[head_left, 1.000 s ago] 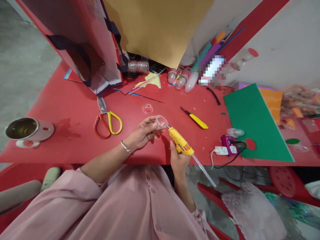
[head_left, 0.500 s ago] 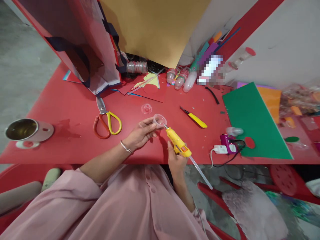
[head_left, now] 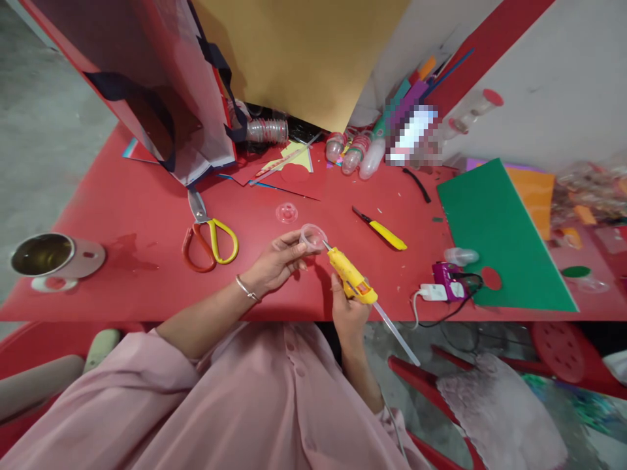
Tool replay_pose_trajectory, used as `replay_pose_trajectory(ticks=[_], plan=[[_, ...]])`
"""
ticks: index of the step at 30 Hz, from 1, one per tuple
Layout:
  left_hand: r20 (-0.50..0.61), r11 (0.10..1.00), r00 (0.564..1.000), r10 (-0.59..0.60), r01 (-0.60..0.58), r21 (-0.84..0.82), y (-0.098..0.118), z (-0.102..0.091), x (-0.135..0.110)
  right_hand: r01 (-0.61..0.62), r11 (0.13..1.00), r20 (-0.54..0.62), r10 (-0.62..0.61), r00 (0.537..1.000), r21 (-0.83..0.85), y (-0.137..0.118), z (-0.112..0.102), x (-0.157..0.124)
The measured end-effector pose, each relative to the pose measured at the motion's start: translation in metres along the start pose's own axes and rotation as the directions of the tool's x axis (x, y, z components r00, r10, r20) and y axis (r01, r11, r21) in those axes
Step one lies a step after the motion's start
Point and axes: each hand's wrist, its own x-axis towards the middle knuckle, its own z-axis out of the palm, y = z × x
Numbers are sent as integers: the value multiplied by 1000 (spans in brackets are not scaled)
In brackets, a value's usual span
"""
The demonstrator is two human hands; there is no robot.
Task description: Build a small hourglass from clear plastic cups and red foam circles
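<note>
My left hand (head_left: pixel 279 261) pinches a small clear plastic cup (head_left: pixel 313 237) by its side, its round mouth turned up towards me. In my right hand (head_left: pixel 349 310) is a yellow hot glue gun (head_left: pixel 351 275), with a glue stick (head_left: pixel 398 334) jutting from its back end. The gun's nozzle meets the right side of the cup's rim; whether it touches I cannot tell. Just beyond my left fingers a clear domed lid (head_left: pixel 287 213) lies on the red table (head_left: pixel 264 294).
Scissors (head_left: pixel 210 241) and a mug (head_left: pixel 46 254) lie to the left. To the right are a yellow cutter knife (head_left: pixel 385 233), a green sheet (head_left: pixel 509 248) and a purple plug adapter (head_left: pixel 448 281) with cables. A tall bag (head_left: pixel 161 98) and stacked plastic cups (head_left: pixel 267 132) stand behind.
My right hand and the glue gun have shifted slightly right, drawing the nozzle from inside the cup's mouth to its rim. My left hand keeps its hold on the cup.
</note>
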Motion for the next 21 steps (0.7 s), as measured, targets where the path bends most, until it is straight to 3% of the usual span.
replay_pose_trajectory(ticks=[7,13,21], plan=[[27,1000,1000,0,0,-11,0,-1,-1,56,998,25,-56,998,11,-6,0,-1],[7,1000,1000,-3,3,-8,-1,0,0,-39,999,1,39,999,16,-2,-1,1],[22,1000,1000,4,-4,-9,-1,0,-1,40,998,17,-41,999,54,-11,1,0]])
